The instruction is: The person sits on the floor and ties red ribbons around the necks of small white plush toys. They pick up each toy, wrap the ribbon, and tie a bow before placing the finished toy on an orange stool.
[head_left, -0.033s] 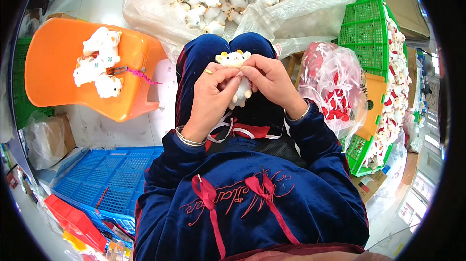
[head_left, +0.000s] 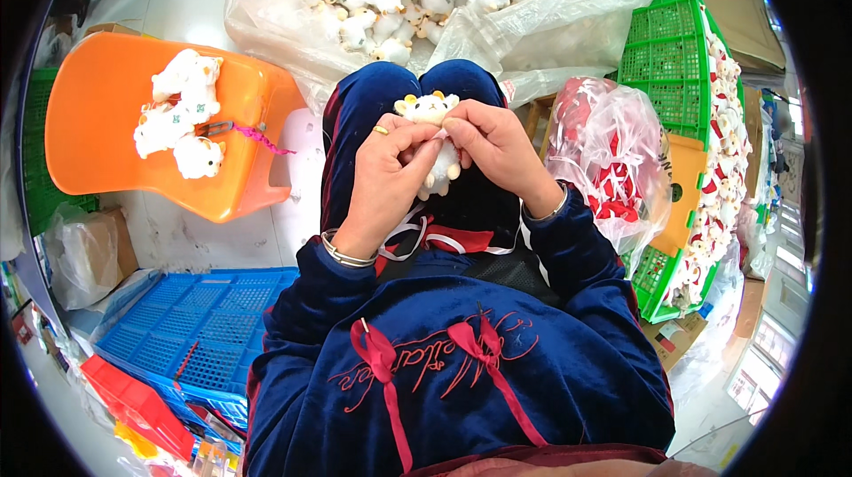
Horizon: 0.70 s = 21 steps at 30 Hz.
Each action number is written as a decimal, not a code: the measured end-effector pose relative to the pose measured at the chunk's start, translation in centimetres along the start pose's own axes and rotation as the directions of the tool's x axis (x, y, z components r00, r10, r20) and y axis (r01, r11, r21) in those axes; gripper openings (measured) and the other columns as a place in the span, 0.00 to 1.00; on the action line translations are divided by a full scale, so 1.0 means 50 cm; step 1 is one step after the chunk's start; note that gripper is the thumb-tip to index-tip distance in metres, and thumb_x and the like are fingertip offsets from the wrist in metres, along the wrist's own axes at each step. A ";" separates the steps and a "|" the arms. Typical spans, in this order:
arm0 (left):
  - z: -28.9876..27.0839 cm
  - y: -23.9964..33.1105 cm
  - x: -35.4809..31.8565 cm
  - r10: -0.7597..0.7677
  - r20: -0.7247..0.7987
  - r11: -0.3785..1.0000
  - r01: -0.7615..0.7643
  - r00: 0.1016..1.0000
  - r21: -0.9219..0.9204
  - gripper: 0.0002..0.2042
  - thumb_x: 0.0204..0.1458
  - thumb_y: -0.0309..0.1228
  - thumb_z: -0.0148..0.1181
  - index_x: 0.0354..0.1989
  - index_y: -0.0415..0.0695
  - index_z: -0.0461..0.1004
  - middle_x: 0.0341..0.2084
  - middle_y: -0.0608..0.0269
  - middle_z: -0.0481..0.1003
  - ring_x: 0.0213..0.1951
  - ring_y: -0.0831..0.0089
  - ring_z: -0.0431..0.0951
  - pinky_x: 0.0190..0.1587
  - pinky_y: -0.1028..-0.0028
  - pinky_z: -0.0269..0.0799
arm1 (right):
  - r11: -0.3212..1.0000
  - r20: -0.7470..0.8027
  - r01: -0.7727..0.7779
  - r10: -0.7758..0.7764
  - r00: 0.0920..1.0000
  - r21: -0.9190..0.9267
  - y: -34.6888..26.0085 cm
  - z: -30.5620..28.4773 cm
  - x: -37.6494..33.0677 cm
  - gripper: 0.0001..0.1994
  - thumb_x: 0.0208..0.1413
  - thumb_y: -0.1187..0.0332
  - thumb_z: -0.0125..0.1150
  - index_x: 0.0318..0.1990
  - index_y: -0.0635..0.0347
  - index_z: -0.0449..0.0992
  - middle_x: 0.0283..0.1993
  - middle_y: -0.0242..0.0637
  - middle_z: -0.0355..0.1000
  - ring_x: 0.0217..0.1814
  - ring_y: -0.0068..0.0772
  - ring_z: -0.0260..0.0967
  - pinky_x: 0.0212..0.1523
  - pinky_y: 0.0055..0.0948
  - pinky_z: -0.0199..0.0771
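Observation:
A small white plush animal with yellow-orange ears and horns is upright over my lap, its face toward the top of the view. My left hand is closed round its left side, thumb and fingers pinched at the neck. From the other side my right hand pinches at the same spot, fingertips almost meeting the left thumb. Something thin and pale shows between the fingertips, too small to make out. On my lap below the hands lie red cloth pieces with white ribbons.
Ahead lies a big clear plastic bag of white plush animals. An orange chair at left holds several plush animals and a pink-corded metal tool. Right: a bag of red pieces, a green crate. Lower left: a blue crate.

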<state>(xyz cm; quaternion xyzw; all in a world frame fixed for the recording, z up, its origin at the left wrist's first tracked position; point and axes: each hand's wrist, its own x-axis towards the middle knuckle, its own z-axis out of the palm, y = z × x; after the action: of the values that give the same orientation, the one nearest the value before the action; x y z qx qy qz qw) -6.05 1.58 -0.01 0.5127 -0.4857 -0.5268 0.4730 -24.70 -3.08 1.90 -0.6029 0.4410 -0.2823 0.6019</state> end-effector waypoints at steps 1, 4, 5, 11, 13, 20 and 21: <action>0.000 0.000 0.001 -0.013 0.003 1.000 0.013 1.000 0.015 0.05 0.57 0.22 0.66 0.41 0.37 0.83 0.34 0.66 0.72 0.29 0.83 0.70 0.31 0.80 0.67 | 0.998 0.020 -0.034 0.033 0.999 0.054 -0.002 -0.004 0.000 0.06 0.69 0.72 0.58 0.40 0.65 0.77 0.30 0.27 0.72 0.27 0.14 0.69 0.30 0.17 0.70; -0.001 0.003 0.003 -0.031 0.010 0.999 0.031 0.999 0.033 0.06 0.57 0.22 0.67 0.42 0.37 0.84 0.33 0.66 0.71 0.28 0.82 0.70 0.31 0.80 0.67 | 0.988 0.059 -0.072 0.065 0.996 0.140 -0.016 -0.012 0.001 0.06 0.69 0.71 0.58 0.40 0.65 0.77 0.30 0.27 0.73 0.28 0.14 0.69 0.30 0.18 0.70; -0.001 0.006 0.003 -0.028 0.017 0.998 0.027 0.999 0.057 0.06 0.58 0.22 0.66 0.42 0.37 0.84 0.33 0.65 0.72 0.29 0.81 0.70 0.31 0.79 0.67 | 0.993 0.059 -0.059 0.053 0.997 0.105 -0.017 -0.011 0.001 0.06 0.69 0.71 0.58 0.40 0.65 0.77 0.30 0.27 0.73 0.28 0.14 0.69 0.30 0.18 0.70; -0.004 -0.015 0.000 0.098 -0.022 0.995 -0.099 0.995 -0.027 0.07 0.59 0.25 0.64 0.43 0.37 0.84 0.35 0.60 0.77 0.32 0.75 0.75 0.36 0.75 0.72 | 0.999 0.063 -0.050 0.049 0.997 0.013 -0.015 -0.009 0.001 0.07 0.69 0.71 0.57 0.41 0.66 0.77 0.31 0.27 0.74 0.29 0.14 0.69 0.30 0.19 0.71; -0.004 -0.018 0.001 0.082 -0.028 0.993 -0.084 0.996 -0.082 0.08 0.60 0.25 0.64 0.43 0.37 0.84 0.36 0.59 0.78 0.34 0.73 0.76 0.38 0.74 0.73 | 0.998 0.059 -0.064 0.063 0.996 0.027 -0.013 -0.011 0.001 0.06 0.69 0.71 0.58 0.41 0.66 0.76 0.31 0.27 0.73 0.29 0.14 0.69 0.30 0.19 0.71; -0.003 0.002 -0.011 0.099 0.030 0.995 -0.100 0.995 0.021 0.12 0.58 0.25 0.64 0.50 0.37 0.82 0.35 0.62 0.77 0.35 0.76 0.74 0.40 0.76 0.71 | 0.996 0.081 -0.067 0.061 0.995 0.064 -0.018 -0.018 0.000 0.04 0.67 0.74 0.56 0.42 0.66 0.75 0.33 0.28 0.73 0.30 0.15 0.69 0.31 0.19 0.72; -0.008 -0.001 -0.013 0.102 0.042 0.995 -0.102 0.994 -0.004 0.14 0.57 0.25 0.64 0.51 0.37 0.81 0.35 0.63 0.77 0.35 0.77 0.73 0.40 0.76 0.71 | 0.996 0.072 -0.068 0.064 0.995 0.052 -0.019 -0.018 -0.002 0.03 0.67 0.75 0.56 0.42 0.66 0.74 0.33 0.28 0.73 0.30 0.15 0.69 0.32 0.19 0.73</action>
<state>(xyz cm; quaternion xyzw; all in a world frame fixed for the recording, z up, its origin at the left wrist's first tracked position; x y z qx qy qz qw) -5.65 2.23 0.01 0.4755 -0.5207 -0.5132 0.4893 -25.36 -3.55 2.94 -0.5808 0.4316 -0.2529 0.6423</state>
